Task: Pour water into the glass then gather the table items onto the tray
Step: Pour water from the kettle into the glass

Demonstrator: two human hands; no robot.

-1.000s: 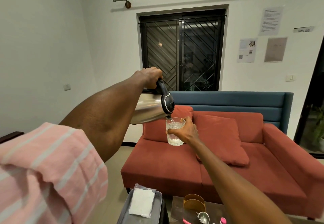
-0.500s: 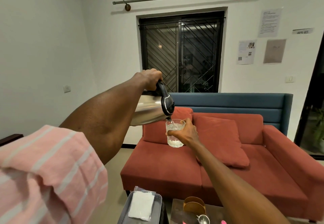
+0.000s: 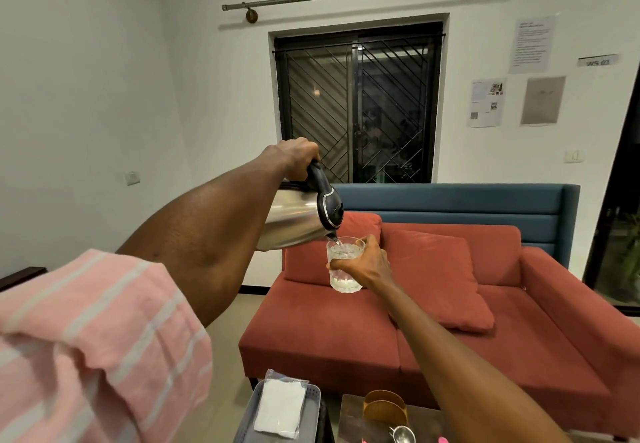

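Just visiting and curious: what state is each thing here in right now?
kettle: tilted, spout over the glass, pouring
glass: held upright, partly filled
left hand: grips kettle handle
right hand: holds glass
tray: holds a white packet
window: closed

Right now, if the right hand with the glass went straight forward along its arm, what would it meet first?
Probably the steel kettle: its spout sits just over the glass that the right hand holds. Past it lies the red sofa cushion, though depth is unclear.
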